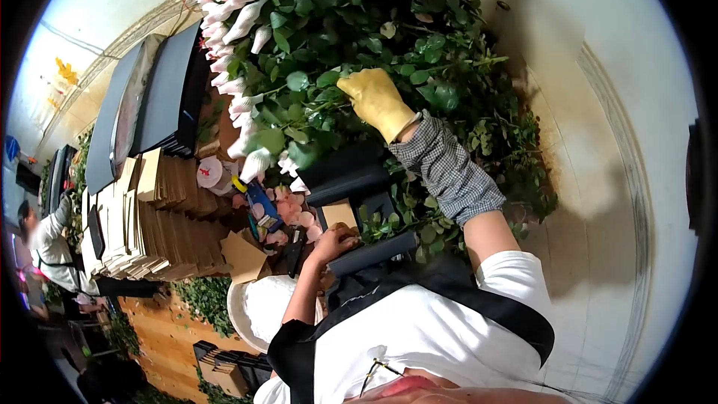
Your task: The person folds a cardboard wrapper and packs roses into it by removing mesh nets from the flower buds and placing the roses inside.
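Observation:
My right hand (pixel 378 103), in a yellow rubber glove with a checked sleeve cover, is closed among the leafy rose stems (pixel 329 0). It appears to grip a rose stem, though leaves hide most of it. The roses' pale pink blooms (pixel 243 22), many in white sleeves, line the left side of the pile. My left hand (pixel 336 243) is bare and low, its fingers curled beside a brown cardboard piece (pixel 340 214). What those fingers hold, if anything, is hidden. A dark roll (pixel 372 254) lies just right of that hand, and black wrapping (pixel 348 176) lies above it.
Stacked brown cardboard (pixel 176 232) and black boards (pixel 168 97) stand at left. Loose petals (pixel 288 206), a blue tool (pixel 263 206) and a tape roll (pixel 213 172) lie between. A white-lined bin (pixel 262 307) sits below. Another person (pixel 56 243) works far left; a wall (pixel 613 142) bounds the right.

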Motion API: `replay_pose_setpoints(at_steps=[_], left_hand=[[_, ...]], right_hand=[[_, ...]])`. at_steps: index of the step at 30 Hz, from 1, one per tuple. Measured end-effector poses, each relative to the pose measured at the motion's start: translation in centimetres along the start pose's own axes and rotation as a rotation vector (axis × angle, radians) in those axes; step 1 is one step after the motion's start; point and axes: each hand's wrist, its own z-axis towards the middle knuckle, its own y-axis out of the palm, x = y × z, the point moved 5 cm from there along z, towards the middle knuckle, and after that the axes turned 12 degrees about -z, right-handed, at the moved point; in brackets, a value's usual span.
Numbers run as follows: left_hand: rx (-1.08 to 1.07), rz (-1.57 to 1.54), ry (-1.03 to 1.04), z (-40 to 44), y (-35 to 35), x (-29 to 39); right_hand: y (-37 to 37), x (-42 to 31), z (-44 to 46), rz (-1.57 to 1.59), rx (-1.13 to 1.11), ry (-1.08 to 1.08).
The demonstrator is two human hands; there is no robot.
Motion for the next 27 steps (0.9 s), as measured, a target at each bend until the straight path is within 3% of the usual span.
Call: replay_pose_setpoints(at_steps=[3, 6, 7, 10, 12, 13, 16, 18, 22, 24, 27], left_hand=[[-0.039, 0.027, 0.013, 0.2, -0.1, -0.8], [-0.036, 0.057, -0.007, 0.2, 0.2, -1.1], [-0.027, 0.04, -0.005, 0.3, 0.1, -1.1], [-0.004, -0.004, -0.017, -0.1, 0.4, -1.4], [-0.015, -0.05, -0.012, 0.0, 0.2, -1.2], [0.012, -0.035, 0.044, 0.0, 0.2, -1.1], [0.017, -0.144, -0.059, -0.2, 0.2, -0.3], [0.015, -0.089, 0.051, 0.1, 0.4, -1.6], [-0.003, -0.058, 0.034, 0.1, 0.2, -1.3], [-0.009, -0.055, 0.004, 0.1, 0.2, -1.3], [-0.009, -0.004, -0.033, 0.0, 0.2, -1.0]], right_hand=[[2.1, 1.5, -1.0, -0.018, -0.19, 0.162], [5.0, 1.0, -3.4, 0.047, -0.121, 0.144], [4.6, -0.3, -4.1, 0.011, -0.071, 0.005], [3.2, -4.6, -4.9, -0.002, -0.154, 0.008], [-0.5, -7.1, -5.9, -0.054, -0.089, -0.069], [-0.4, -8.3, -6.3, -0.169, -0.354, -0.097], [-4.5, -9.1, -7.9, -0.14, -0.441, -0.1], [-2.8, -6.8, -8.6, -0.005, -0.221, -0.085], [4.7, 3.9, -8.3, 0.055, 0.12, 0.15], [8.6, 7.9, -7.5, 0.178, -0.008, 0.314], [9.7, 5.8, -5.3, -0.029, -0.038, 0.157]])
